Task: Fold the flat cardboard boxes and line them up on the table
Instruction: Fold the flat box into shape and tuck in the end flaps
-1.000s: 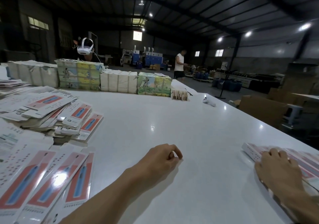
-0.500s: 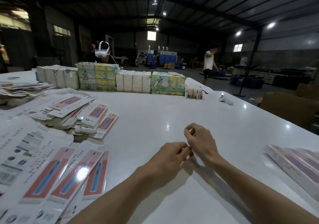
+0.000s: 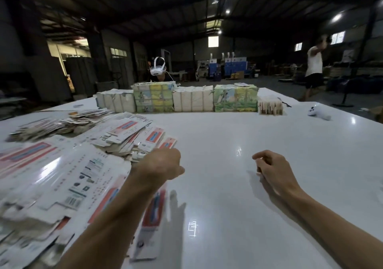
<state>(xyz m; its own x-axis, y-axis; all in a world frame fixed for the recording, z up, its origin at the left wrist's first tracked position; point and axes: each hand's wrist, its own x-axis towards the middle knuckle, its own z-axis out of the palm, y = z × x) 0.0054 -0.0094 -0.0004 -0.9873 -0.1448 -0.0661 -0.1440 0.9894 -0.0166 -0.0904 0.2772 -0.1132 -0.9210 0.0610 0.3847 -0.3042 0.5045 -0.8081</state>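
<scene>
Heaps of flat cardboard boxes crowd the left side of the white table (image 3: 259, 217). A greyish heap (image 3: 53, 123) lies far back, a fanned heap (image 3: 132, 134) with red-and-blue panels sits in the middle, and a big near heap (image 3: 62, 186), blurred, runs out of the frame at the near-left corner. Most lie printed face up, with their long axes slanting from near-left to far-right. A single flat box (image 3: 154, 210) lies just beside the near heap, partly under the left forearm, and its long axis points almost straight away from the person.

The left hand (image 3: 159, 163) is over the right edge of the fanned heap, back up. Its fingers bend down out of sight, so I cannot tell whether it grips a box.

To the right of it the glossy tabletop is bare as far as its right edge. The right hand (image 3: 271, 169) is low over this bare stretch, well apart from the left, with loosely curled fingers grasping nothing.

A row of bundles walls off the far edge: white bundles (image 3: 116, 103), printed bundles (image 3: 154, 98), more white (image 3: 193, 101) and more printed (image 3: 236, 99). After them come a small stack (image 3: 270, 107) and a white controller (image 3: 318, 112) near the right edge.

Behind the row stands a person in a white headset (image 3: 158, 70). Another person in a white top (image 3: 314, 65) is on the floor at far right.
</scene>
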